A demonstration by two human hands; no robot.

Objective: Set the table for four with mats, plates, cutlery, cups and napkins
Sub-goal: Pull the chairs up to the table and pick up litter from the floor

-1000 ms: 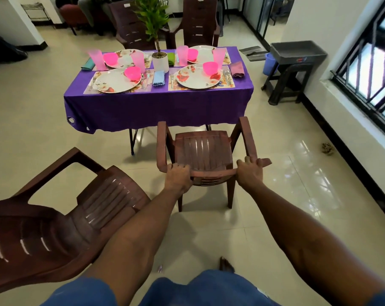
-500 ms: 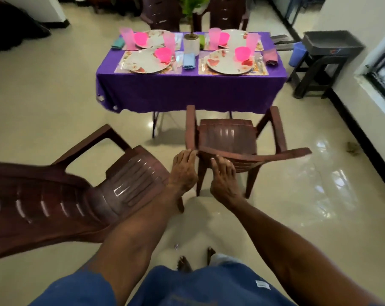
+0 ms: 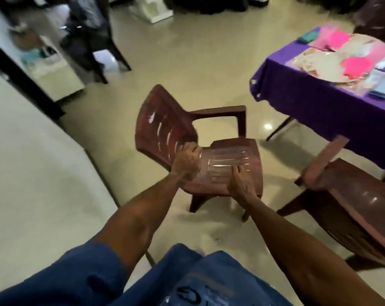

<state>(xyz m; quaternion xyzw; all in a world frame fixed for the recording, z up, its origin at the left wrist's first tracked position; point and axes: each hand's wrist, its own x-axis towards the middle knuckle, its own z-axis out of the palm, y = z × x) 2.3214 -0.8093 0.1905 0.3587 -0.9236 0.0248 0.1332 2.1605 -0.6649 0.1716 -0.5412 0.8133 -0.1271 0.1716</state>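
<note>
Two hands on a chair beside a laid table

The brown plastic armchair stands on the shiny floor at the middle, well apart from the purple-cloth table at 2 o'clock. It looks light and stiff but smooth, so the seat edge seems a good place to hold. The left hand curls its fingers on the seat's back corner; the right hand lies flat, fingers straight, on the seat. A second brown plastic chair at 4 o'clock may block the way. Blurry pink plastic cups and plates sit on the table.

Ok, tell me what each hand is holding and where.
Left hand grips the brown chair where backrest meets seat; right hand rests on the seat's front, hold unclear.
</note>
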